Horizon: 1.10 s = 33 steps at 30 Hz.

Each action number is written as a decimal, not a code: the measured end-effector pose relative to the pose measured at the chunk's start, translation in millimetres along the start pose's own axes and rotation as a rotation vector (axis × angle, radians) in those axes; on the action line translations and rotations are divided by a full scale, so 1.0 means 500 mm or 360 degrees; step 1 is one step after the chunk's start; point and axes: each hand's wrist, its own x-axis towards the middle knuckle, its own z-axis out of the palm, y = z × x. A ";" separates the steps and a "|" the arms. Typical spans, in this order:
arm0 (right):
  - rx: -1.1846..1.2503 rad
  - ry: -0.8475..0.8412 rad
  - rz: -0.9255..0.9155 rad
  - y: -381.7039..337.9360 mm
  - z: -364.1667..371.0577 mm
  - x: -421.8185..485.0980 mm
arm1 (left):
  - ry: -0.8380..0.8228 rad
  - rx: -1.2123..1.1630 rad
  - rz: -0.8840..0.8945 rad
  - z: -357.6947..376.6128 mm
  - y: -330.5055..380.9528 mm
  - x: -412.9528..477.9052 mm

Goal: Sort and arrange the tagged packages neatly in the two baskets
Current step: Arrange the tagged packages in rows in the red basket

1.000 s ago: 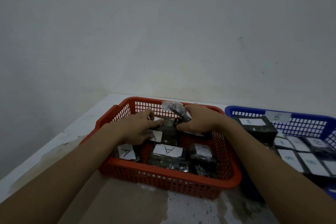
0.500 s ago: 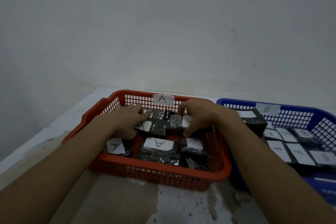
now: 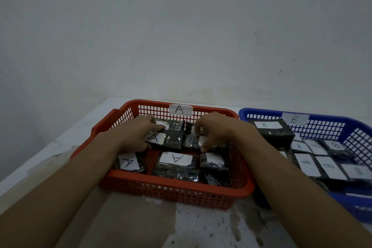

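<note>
Left hand (image 3: 138,136) grips a black-wrapped A pkg (image 3: 169,139) by its left end, thumb laid across the top near the white tag, fingers curled under it. Right hand (image 3: 213,131) is arched w/ fingers bent down, fingertips (image 3: 203,149) touching a smaller shiny pkg (image 3: 190,142) just right of the first. Can't tell if it pinches that one or only rests on it. Both hands are inside the red basket (image 3: 173,181), approx mid-row. Behind them a back pkg (image 3: 176,126) lies against the far wall, under the basket's "A" label (image 3: 179,109). Front row has three more side by side: left A pkg (image 3: 127,162), centre A pkg (image 3: 176,160) and right pkg (image 3: 214,162), whose tag is partly cut off by the fingers above it. Blue basket (image 3: 259,111) stands just beside the red one on the right; can't tell if they touch. It carries a "B" label (image 3: 294,119) on its far wall, a thick B pkg (image 3: 271,132) at the back-left corner and flat B pkgs (image 3: 326,165) in rows, tags up. Both baskets sit on a white table (image 3: 201,227) w/ brown stains, set against a pale wall (image 3: 181,26).
</note>
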 end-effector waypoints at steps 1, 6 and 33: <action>0.0000 -0.0012 0.0007 -0.001 -0.001 0.001 | 0.0016 -0.0010 0.0005 0.001 0.000 0.000; -0.0104 -0.0126 -0.0043 -0.026 0.009 0.001 | 0.0038 -0.0060 0.0017 0.005 -0.003 0.003; 0.0935 0.0535 -0.0267 -0.012 -0.070 -0.040 | 0.0017 -0.0299 -0.0087 0.002 0.001 0.004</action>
